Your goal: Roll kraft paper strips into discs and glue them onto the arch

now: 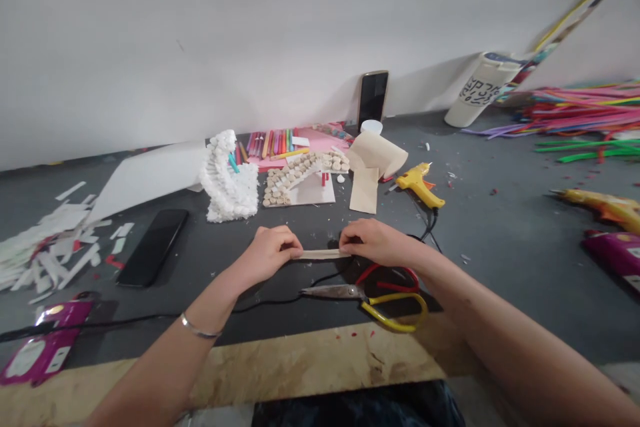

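Observation:
My left hand (pixel 270 250) and my right hand (pixel 373 241) are both closed on the two ends of a thin rolled strip of beige paper (pixel 323 254), held level just above the dark table. The fingers of each hand pinch the roll. Right below the hands lie scissors (pixel 370 297) with yellow and red handles, blades pointing left. A silver bangle (pixel 199 329) sits on my left wrist.
A black phone (pixel 153 247) lies left. Behind the hands stand a white foam model (pixel 227 177), a model of small paper rolls (pixel 300 177), folded beige paper (pixel 373 163), a yellow glue gun (pixel 420 185). Paper scraps (pixel 45 247) far left; coloured sticks (pixel 585 113) far right.

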